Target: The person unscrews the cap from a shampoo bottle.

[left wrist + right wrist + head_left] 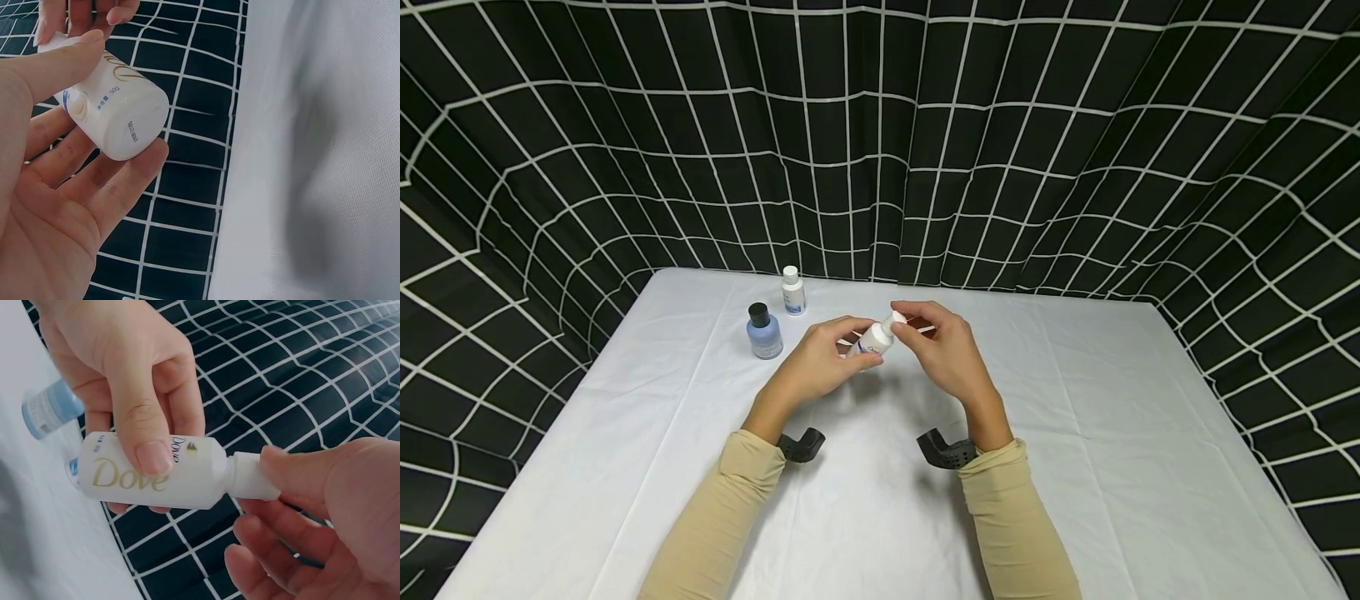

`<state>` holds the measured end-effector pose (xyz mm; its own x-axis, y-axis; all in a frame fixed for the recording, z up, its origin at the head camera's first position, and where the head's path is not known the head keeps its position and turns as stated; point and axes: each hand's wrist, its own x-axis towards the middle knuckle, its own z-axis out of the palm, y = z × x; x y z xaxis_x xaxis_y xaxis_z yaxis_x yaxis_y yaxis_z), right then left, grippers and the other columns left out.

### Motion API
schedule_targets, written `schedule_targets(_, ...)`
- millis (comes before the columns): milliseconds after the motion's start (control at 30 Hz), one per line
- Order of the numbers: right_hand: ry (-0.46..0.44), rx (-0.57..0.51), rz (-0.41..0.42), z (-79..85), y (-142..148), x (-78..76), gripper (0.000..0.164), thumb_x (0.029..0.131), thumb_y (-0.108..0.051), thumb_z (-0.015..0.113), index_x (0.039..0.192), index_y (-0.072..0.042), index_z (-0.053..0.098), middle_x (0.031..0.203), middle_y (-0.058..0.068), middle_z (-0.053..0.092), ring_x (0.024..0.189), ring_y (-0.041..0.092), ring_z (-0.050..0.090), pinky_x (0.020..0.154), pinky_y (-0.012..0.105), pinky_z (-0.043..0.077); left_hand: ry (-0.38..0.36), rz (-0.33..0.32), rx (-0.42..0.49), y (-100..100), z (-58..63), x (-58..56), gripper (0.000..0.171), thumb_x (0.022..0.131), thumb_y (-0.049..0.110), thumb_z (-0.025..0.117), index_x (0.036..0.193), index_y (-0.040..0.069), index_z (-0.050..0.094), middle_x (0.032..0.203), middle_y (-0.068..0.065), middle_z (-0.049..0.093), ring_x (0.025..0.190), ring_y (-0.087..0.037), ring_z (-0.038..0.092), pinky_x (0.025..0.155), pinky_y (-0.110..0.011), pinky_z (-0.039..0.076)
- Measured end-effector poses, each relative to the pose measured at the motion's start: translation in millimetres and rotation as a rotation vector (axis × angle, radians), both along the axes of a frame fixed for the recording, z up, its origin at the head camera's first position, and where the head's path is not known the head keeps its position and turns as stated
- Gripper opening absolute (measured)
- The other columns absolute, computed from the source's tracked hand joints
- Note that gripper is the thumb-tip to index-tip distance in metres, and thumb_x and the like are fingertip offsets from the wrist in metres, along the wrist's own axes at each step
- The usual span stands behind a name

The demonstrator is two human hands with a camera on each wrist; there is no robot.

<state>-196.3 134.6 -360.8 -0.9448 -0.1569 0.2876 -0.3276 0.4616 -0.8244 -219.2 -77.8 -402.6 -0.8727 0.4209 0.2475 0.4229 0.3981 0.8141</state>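
My left hand point(822, 357) grips a small white Dove bottle point(181, 475) round its body, thumb across the label. In the left wrist view the flat base of the bottle point(134, 128) faces the camera, tilted down. At the other end, my right hand point(942, 343) pinches the white cap point(251, 476) between thumb and fingers. The cap sits in line with the bottle's neck. In the head view both hands hold the bottle above the white-covered table, its cap end up and to the right.
Left of the hands stands a blue bottle with a black cap point(765, 333). Behind it, near the table's far edge, is another small white bottle point(793, 292). A black curtain with a white grid point(880, 125) surrounds the white-covered table point(1120, 433).
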Motion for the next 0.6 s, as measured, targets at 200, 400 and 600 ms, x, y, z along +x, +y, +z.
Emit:
schedule_targets(200, -0.020, -0.004, 0.056, 2.7, 3.1, 0.9, 0.037, 0.099, -0.017, 0.068, 0.135, -0.013, 0.066, 0.127, 0.004, 0.071, 0.109, 0.020, 0.065, 0.091, 0.034, 0.057, -0.013, 0.007, -0.002, 0.0, -1.1, -0.9, 0.043, 0.089, 0.030, 0.080, 0.129, 0.019, 0.068, 0.124, 0.003, 0.070, 0.111, -0.020, 0.066, 0.094, -0.030, 0.061)
schedule_targets(400, -0.073, 0.010, 0.010, 2.5, 3.4, -0.2, 0.044, 0.095, -0.032, 0.073, 0.136, -0.017, 0.065, 0.123, 0.006, 0.070, 0.108, 0.023, 0.067, 0.087, 0.037, 0.057, -0.027, -0.006, 0.008, 1.5, 0.1, -0.1, 0.041, 0.089, 0.030, 0.080, 0.128, 0.020, 0.068, 0.123, 0.005, 0.070, 0.111, -0.020, 0.066, 0.094, -0.030, 0.061)
schedule_targets(600, -0.089, 0.097, -0.021, 0.8, 3.3, -0.7, 0.040, 0.094, -0.035, 0.074, 0.126, -0.013, 0.069, 0.108, 0.006, 0.068, 0.100, 0.023, 0.067, 0.076, 0.032, 0.054, -0.046, -0.005, -0.002, 2.8, 1.2, 1.8, 0.042, 0.089, 0.030, 0.080, 0.128, 0.020, 0.068, 0.121, 0.004, 0.070, 0.110, -0.019, 0.066, 0.093, -0.031, 0.061)
